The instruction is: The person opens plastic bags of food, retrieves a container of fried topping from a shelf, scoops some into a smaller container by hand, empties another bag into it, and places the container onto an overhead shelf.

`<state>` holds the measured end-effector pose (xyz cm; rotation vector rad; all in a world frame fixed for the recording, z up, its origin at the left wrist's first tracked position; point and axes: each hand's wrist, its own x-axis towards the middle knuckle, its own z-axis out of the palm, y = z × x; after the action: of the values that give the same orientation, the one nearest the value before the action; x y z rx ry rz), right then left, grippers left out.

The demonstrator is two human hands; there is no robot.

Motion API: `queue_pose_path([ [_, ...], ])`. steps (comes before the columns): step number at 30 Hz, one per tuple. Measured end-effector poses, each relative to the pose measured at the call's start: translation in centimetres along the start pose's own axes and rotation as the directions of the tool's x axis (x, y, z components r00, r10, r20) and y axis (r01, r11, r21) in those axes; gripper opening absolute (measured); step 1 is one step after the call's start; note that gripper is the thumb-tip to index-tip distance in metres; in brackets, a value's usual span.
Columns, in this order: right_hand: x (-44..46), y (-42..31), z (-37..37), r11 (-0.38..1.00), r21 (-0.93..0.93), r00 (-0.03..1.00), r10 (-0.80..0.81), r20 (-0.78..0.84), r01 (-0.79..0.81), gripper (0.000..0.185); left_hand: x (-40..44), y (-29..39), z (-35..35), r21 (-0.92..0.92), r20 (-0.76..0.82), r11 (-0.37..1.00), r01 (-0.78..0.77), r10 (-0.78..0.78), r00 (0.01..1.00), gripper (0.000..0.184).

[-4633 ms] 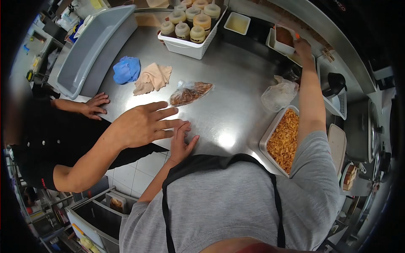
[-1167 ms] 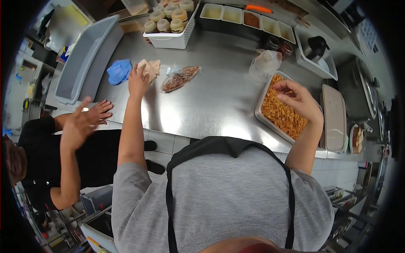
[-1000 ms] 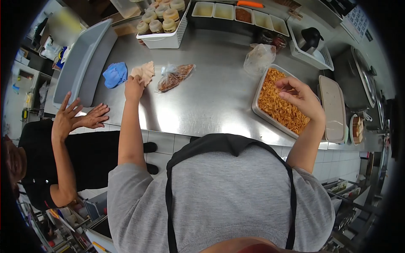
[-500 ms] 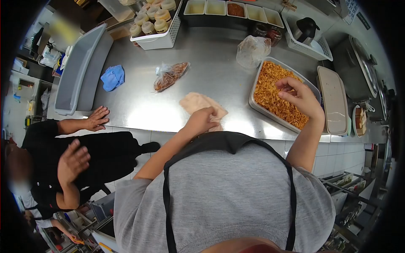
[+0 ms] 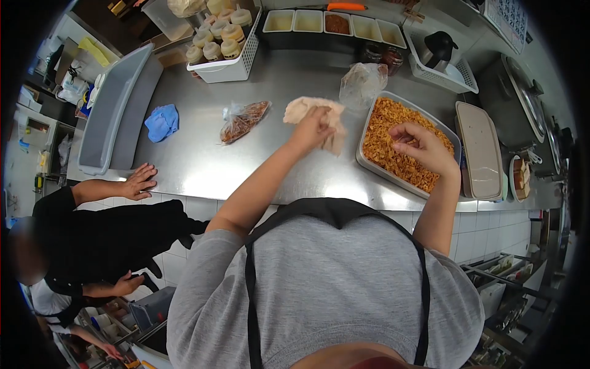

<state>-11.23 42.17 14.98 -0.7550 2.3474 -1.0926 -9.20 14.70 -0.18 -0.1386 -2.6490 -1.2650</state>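
My left hand (image 5: 314, 128) grips a beige cloth (image 5: 302, 107) over the steel table, and the cloth's loose end hangs down on the right. My right hand (image 5: 424, 147) is above a rectangular tub (image 5: 381, 168) full of orange-brown crispy flakes (image 5: 393, 114). Its fingers are loosely curled, with a gap between thumb and forefinger and nothing visible in them. Left of the cloth lies a tied clear bag (image 5: 244, 121) of reddish-brown food. A crumpled clear plastic bag (image 5: 362, 84) sits just behind the tub.
A blue cloth (image 5: 162, 122) lies beside a grey bin (image 5: 117, 111). At the back stand a white basket (image 5: 230, 72) of squeeze bottles and several seasoning containers (image 5: 308, 21). A beige lid (image 5: 478, 150) rests right of the tub. A co-worker's hand (image 5: 141, 182) touches the table's left edge.
My left hand has carried the beige cloth from the front edge back and to the right. My right hand stays over the tub. The co-worker's other hand has lowered.
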Motion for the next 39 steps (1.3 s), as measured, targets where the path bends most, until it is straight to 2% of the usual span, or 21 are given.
queue_pose_path([
  [2,-0.2,0.2,0.1,1.0,0.004,1.0,-0.003,0.006,0.003,0.029,0.5,0.1,-2.9,-0.169,-0.187,0.982,-0.087,0.054,0.981,0.049],
  [4,0.1,0.2,0.3,1.0,0.013,1.0,-0.006,0.014,0.006,0.029,0.5,-1.3,-7.6,0.299,-0.395,0.949,-0.101,0.219,0.892,0.048],
  [6,0.6,0.0,1.0,0.998,0.051,0.999,-0.028,0.044,0.026,0.029,-0.5,-4.1,-11.9,0.438,-0.489,0.899,-0.027,0.263,0.832,0.049],
  [8,1.8,-0.7,2.2,0.995,0.065,0.993,-0.077,0.089,0.071,0.029,-2.7,-4.9,-14.6,0.579,-0.507,0.786,0.217,0.14,0.85,0.045],
  [9,2.5,-1.2,3.0,0.99,0.078,0.984,-0.123,0.131,0.113,0.028,-3.4,-6.7,-15.6,0.583,-0.509,0.782,0.221,0.139,0.85,0.045],
  [11,4.3,-2.2,4.6,0.984,0.047,0.962,-0.178,0.209,0.172,0.03,-4.6,-9.5,-16.5,0.382,-0.384,0.857,0.347,-0.195,0.902,0.038],
  [12,5.2,-2.9,5.5,0.974,0.017,0.933,-0.223,0.281,0.227,0.032,-4.9,-10.0,-16.4,0.385,-0.385,0.853,0.351,-0.198,0.902,0.038],
  [14,6.5,-4.7,7.7,0.958,0.047,0.924,-0.286,0.255,0.284,0.034,-5.3,-7.8,-15.6,-0.109,-0.335,0.952,0.285,-0.305,0.892,0.032],
  [16,7.7,-6.3,9.8,0.939,0.072,0.912,-0.343,0.226,0.335,0.036,-5.3,-4.9,-14.7,-0.154,-0.325,0.952,0.263,-0.3,0.897,0.03],
  [18,8.9,-7.1,11.8,0.88,0.121,0.885,-0.464,0.023,0.459,0.038,-5.4,-2.1,-13.9,-0.34,-0.2,0.92,0.194,-0.272,0.941,0.03],
  [19,9.3,-7.1,12.6,0.88,0.123,0.885,-0.465,0.025,0.459,0.038,-5.6,-0.7,-13.6,-0.339,-0.201,0.92,0.196,-0.275,0.94,0.03],
  [21,10.2,-6.8,13.9,0.86,0.164,0.875,-0.48,-0.065,0.484,0.031,-6.1,1.7,-13.2,-0.61,0.008,0.772,0.18,-0.222,0.975,0.031],
  [26,10.3,-5.6,12.8,0.845,0.059,0.846,-0.533,0.029,0.531,0.01,-6.8,3.7,-13.4,-0.475,0.047,0.857,0.199,-0.201,0.978,0.021],
  [28,10.3,-5.7,11.0,0.904,0.032,0.903,-0.424,-0.073,0.427,0.014,-6.6,4.1,-13.6,-0.383,0.059,0.896,0.227,-0.221,0.973,0.018],
  [30,10.3,-5.9,10.5,0.911,0.034,0.911,-0.41,-0.038,0.411,0.02,-6.3,4.8,-13.2,-0.596,0.067,0.779,0.195,-0.194,0.979,0.013],
  [32,10.2,-6.6,11.3,0.798,0.054,0.799,-0.601,0.015,0.6,0.031,-5.7,5.7,-12.6,-0.59,0.075,0.79,0.165,-0.15,0.986,0.015],
  [34,10.1,-7.0,12.3,0.811,0.078,0.809,-0.584,0.063,0.58,0.042,-4.9,6.9,-12.1,-0.749,-0.124,0.661,0.031,-0.186,0.975,0.021],
  [36,10.7,-6.7,13.4,0.885,0.159,0.887,-0.453,0.085,0.437,0.049,-4.7,7.0,-12.1,-0.794,-0.128,0.607,0.025,-0.207,0.97,0.027],
  [37,10.9,-6.8,13.8,0.87,0.294,0.909,-0.416,0.004,0.397,0.055,-4.8,7.2,-12.4,-0.887,-0.103,0.459,0.044,-0.29,0.952,0.027],
  [38,10.7,-6.9,13.8,0.869,0.297,0.908,-0.418,0.01,0.396,0.055,-5.0,7.4,-12.7,-0.953,-0.064,0.297,0.051,-0.367,0.928,0.026],
  [39,10.2,-7.2,13.5,0.858,0.314,0.911,-0.406,-0.069,0.406,0.058,-5.1,7.5,-13.0,-0.953,-0.066,0.298,0.052,-0.372,0.926,0.026],
])
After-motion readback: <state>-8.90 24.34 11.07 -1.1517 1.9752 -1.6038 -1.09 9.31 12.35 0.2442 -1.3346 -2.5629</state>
